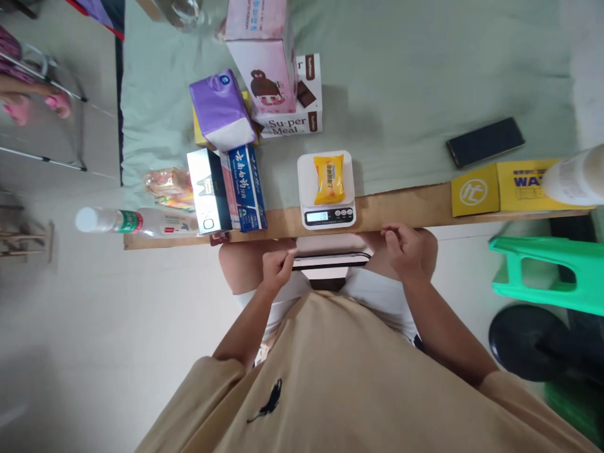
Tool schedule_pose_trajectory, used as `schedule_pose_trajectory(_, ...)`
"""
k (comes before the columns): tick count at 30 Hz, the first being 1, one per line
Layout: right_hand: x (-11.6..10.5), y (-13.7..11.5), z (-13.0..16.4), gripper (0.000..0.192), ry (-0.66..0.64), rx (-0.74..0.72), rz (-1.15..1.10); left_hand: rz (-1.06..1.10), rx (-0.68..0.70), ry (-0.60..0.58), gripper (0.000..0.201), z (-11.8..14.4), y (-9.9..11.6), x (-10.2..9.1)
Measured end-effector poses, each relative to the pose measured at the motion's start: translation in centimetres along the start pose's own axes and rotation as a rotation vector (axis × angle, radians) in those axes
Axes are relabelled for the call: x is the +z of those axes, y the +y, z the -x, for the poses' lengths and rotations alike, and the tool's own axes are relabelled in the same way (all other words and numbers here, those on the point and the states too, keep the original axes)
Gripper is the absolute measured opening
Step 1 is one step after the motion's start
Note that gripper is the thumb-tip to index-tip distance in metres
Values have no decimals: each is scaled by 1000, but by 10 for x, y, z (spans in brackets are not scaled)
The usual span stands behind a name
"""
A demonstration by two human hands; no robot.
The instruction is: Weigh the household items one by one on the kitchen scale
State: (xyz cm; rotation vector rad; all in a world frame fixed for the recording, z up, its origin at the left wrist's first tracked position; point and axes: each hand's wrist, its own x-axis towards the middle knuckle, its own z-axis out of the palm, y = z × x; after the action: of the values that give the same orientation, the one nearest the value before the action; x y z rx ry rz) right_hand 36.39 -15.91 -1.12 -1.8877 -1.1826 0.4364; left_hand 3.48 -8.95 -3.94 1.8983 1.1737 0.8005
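Observation:
A yellow snack packet (329, 180) lies on a white digital kitchen scale (306, 189) at the table's front edge. Digits show on the scale's lit display, too small to read with certainty. My left hand (277, 269) is closed in a loose fist above my left thigh, beside a flat white, dark-edged object (330, 259) below the table edge. Closed too, my right hand (404, 250) sits above my right thigh, its fingertips close to the table's edge. I see nothing held in either hand.
Left of the scale stand a blue toothpaste box (247, 189), a black-and-white box (207, 192), a purple tissue pack (221, 107), a pink box (271, 69) and a plastic bottle (146, 222). Rightward are a phone (486, 142), a yellow box (475, 190) and a green stool (547, 245).

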Motion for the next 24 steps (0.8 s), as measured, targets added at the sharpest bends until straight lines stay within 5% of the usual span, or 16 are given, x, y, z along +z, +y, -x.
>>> schedule_pose_trajectory(5,-3,-7,15,23,-39,-12,5,1,-62,-41,35,17,-9,4)
schedule_pose_trajectory(9,-2,-11,18,25,-57,-18,2,-22,-105,15,59,4,5,6)
schedule_pose_trajectory(18,1,-6,24,23,-71,-19,-8,-19,-113,137,28,-10,20,2)
schedule_pose_trajectory(24,4,-16,15,25,-116,-3,-7,-18,-40,105,32,-21,30,5)
